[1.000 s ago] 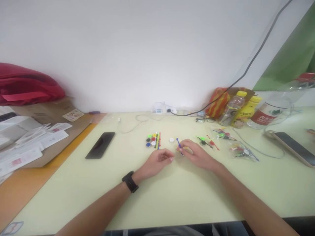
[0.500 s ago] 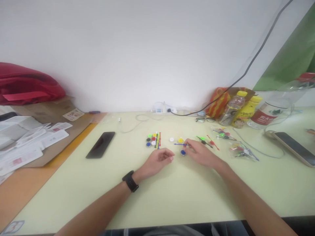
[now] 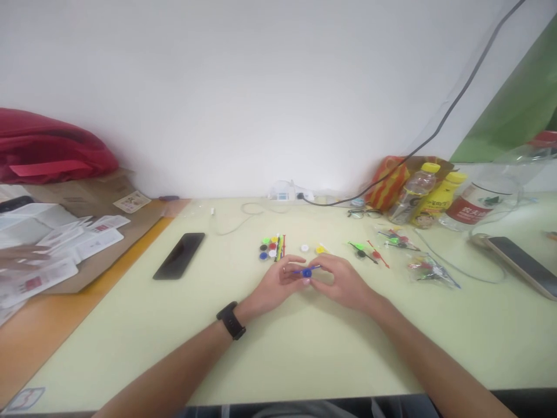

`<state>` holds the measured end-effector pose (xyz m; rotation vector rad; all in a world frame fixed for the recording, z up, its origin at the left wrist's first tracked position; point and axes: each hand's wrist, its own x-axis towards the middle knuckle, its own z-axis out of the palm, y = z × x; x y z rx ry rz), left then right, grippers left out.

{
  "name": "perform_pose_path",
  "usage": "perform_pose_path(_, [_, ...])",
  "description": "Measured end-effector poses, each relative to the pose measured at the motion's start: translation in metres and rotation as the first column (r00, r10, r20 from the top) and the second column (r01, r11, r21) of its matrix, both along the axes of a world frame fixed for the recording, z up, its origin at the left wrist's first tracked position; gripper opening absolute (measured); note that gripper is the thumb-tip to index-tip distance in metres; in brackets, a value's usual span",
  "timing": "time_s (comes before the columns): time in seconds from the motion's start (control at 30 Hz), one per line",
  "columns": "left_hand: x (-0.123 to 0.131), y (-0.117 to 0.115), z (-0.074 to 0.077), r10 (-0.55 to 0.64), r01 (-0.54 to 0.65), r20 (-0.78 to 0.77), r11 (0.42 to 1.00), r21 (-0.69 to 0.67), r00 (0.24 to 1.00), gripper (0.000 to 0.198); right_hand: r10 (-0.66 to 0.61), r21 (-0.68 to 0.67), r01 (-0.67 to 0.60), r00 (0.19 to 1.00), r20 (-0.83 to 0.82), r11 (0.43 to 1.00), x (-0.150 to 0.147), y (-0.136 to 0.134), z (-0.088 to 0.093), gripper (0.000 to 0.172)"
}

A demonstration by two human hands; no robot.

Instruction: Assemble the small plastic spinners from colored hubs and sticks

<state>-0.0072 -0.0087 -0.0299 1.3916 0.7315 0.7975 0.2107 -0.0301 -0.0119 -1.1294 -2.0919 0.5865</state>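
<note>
My two hands meet at the middle of the pale yellow table (image 3: 304, 348). Between the fingertips of my left hand (image 3: 278, 284) and my right hand (image 3: 342, 281) is a small blue piece (image 3: 307, 271), a round cap on a thin blue stick. Both hands pinch it. A black watch (image 3: 230, 320) is on my left wrist. Just beyond the hands lie a cluster of coloured caps and sticks (image 3: 272, 248), a white cap (image 3: 304, 248) and a yellow cap (image 3: 321, 249).
A black phone (image 3: 178, 256) lies to the left. Loose sticks and caps (image 3: 368, 251) and small bags of parts (image 3: 429, 270) lie to the right. Bottles (image 3: 429, 197) stand at the back right, another phone (image 3: 520, 264) at far right, papers (image 3: 52, 249) at far left.
My right hand has moved left from the yellow cap area with the blue stick, picked up the blue cap, and now meets my left hand, which has risen a little to grip it.
</note>
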Motion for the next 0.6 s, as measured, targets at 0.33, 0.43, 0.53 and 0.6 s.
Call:
perform_pose_path(0.33, [0.002, 0.001, 0.009, 0.125, -0.125, 0.001, 0.99, 0.059, 0.992, 0.034, 0.066, -0.242, -0.124, 0.97, -0.233, 0.962, -0.007, -0.015, 0.011, 0.008])
perform_pose_path(0.43, [0.002, -0.001, 0.01, 0.093, -0.093, 0.003, 0.991, 0.095, 0.996, 0.034, 0.072, -0.274, -0.143, 0.964, -0.255, 0.951, -0.009, -0.013, 0.008, 0.011])
perform_pose_path(0.53, [0.001, -0.002, 0.008, 0.091, -0.09, -0.008, 0.988, 0.126, 0.996, 0.033, 0.061, -0.292, -0.139, 0.964, -0.26, 0.946, -0.01, -0.01, 0.004, 0.013])
perform_pose_path(0.6, [0.001, -0.002, 0.006, 0.087, -0.084, -0.013, 0.985, 0.148, 0.996, 0.03, 0.061, -0.3, -0.139, 0.964, -0.257, 0.944, -0.01, -0.009, 0.002, 0.015])
